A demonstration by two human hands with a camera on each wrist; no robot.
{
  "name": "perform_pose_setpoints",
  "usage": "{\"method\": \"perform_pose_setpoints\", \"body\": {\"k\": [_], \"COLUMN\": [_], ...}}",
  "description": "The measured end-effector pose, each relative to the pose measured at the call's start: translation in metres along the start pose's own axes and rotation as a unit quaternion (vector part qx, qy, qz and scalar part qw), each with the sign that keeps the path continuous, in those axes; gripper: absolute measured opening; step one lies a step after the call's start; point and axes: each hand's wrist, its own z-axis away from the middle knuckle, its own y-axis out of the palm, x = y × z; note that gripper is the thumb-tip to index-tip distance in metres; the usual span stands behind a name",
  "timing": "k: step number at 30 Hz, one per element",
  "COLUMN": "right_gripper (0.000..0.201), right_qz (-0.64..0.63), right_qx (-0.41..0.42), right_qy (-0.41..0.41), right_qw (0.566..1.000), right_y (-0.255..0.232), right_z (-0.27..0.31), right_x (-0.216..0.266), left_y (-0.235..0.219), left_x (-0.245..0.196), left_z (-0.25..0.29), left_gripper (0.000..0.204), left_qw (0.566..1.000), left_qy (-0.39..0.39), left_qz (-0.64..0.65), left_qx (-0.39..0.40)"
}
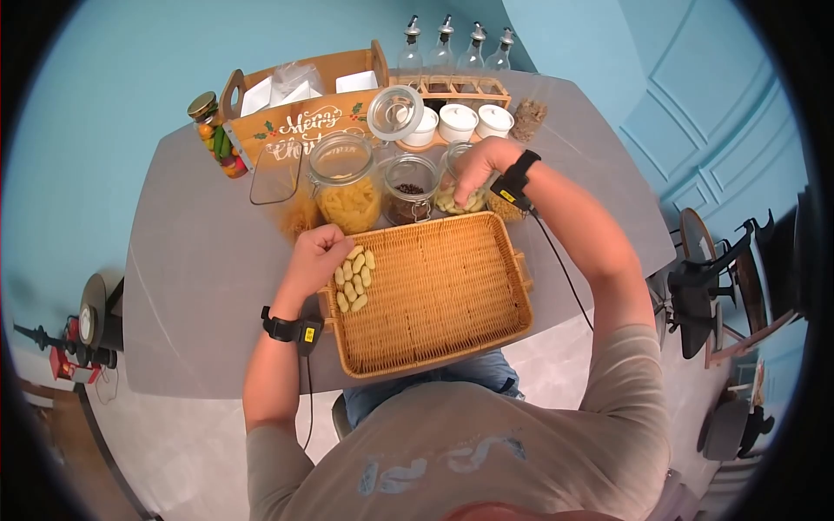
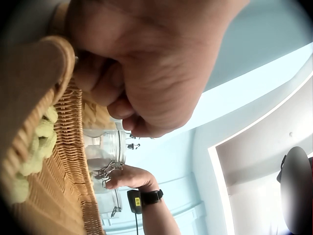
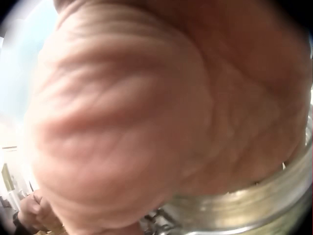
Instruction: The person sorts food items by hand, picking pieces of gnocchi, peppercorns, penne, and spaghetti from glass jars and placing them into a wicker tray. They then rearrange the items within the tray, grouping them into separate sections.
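A wicker basket [image 1: 434, 295] with side handles lies at the table's front edge. Peanuts in their shells [image 1: 354, 280] sit in rows along its left side. At the basket's back left corner is my left hand [image 1: 317, 259], its fingers curled in toward the palm beside the rim; nothing shows in it. My right hand [image 1: 480, 168] reaches down through the mouth of a glass jar [image 1: 449, 158] that holds more peanuts. The right wrist view shows the palm close over the jar's rim [image 3: 244, 210]; the fingertips are hidden, and I cannot tell whether they grip a peanut.
Beside the peanut jar stand a jar of dark grains [image 1: 410, 193] and a large pasta jar [image 1: 347, 195]. Behind are white lidded pots [image 1: 458, 122], a rack of glass bottles [image 1: 443, 65] and a wooden crate [image 1: 304, 122]. A colourful jar [image 1: 221, 143] stands at the back left.
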Motion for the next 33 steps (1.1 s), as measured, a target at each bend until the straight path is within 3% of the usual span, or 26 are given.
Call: {"method": "perform_pose_setpoints", "body": {"k": [3, 6, 10, 13, 17, 29, 33], "right_gripper": [0.057, 0.052, 0.060, 0.064, 0.057, 0.057, 0.056], "right_qz": [-0.013, 0.005, -0.030, -0.011, 0.012, -0.110, -0.117], "right_qx": [0.047, 0.030, -0.119, -0.264, -0.392, -0.508, -0.484], "right_qy": [0.038, 0.038, -0.026, 0.012, 0.033, 0.016, 0.033], "right_qw": [0.998, 0.999, 0.992, 0.964, 0.919, 0.854, 0.866], "right_y": [-0.003, -0.001, 0.015, 0.026, 0.046, 0.055, 0.049], "right_z": [-0.015, -0.014, 0.019, 0.027, 0.027, 0.017, 0.021], "right_x": [-0.009, -0.008, 0.001, 0.012, 0.016, 0.012, 0.015], "left_y": [0.001, -0.002, -0.003, -0.003, -0.003, -0.001, -0.001], "left_x": [0.000, 0.003, 0.002, 0.002, -0.001, 0.007, 0.007], "left_z": [0.000, 0.000, 0.000, 0.000, 0.001, 0.000, 0.000], "left_gripper": [0.026, 0.026, 0.026, 0.027, 0.027, 0.026, 0.026], "left_qw": [1.000, 1.000, 1.000, 1.000, 1.000, 1.000, 1.000], "left_qy": [-0.004, 0.001, 0.008, 0.005, 0.006, 0.030, 0.030], "left_qz": [-0.001, -0.004, -0.006, -0.006, -0.010, -0.003, -0.001], "left_qx": [0.005, 0.010, 0.013, 0.012, 0.013, -0.001, -0.001]}}
